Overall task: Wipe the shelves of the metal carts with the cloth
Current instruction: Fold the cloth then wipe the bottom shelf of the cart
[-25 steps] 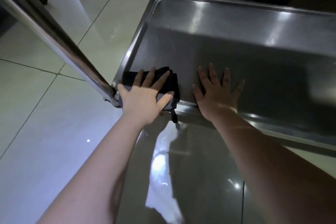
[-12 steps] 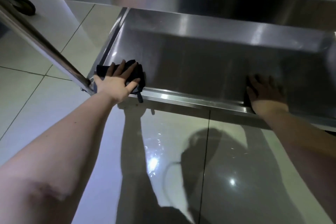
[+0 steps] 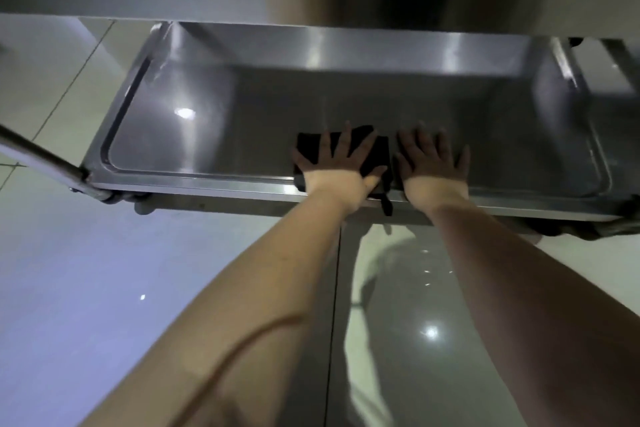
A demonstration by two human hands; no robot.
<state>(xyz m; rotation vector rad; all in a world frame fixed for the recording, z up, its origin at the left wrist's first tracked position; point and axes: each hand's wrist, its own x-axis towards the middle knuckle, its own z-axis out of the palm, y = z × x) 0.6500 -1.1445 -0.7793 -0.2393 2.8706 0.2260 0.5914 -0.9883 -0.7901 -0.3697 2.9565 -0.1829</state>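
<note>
1. Left hand (image 3: pixel 337 168) spreads flat on the folded black cloth (image 3: pixel 381 152); right hand (image 3: pixel 433 165), just beside it, spreads bare on the shiny steel cart shelf (image 3: pixel 225 121).
2. Press evenly; overlap strokes ahead of both hands.

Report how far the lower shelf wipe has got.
Done, likely: the front-left strip of the lower shelf, where the cloth was earlier. In hand: the left hand presses the cloth at front centre, the right hand flat beside it. Left: the right side and rear.
</note>
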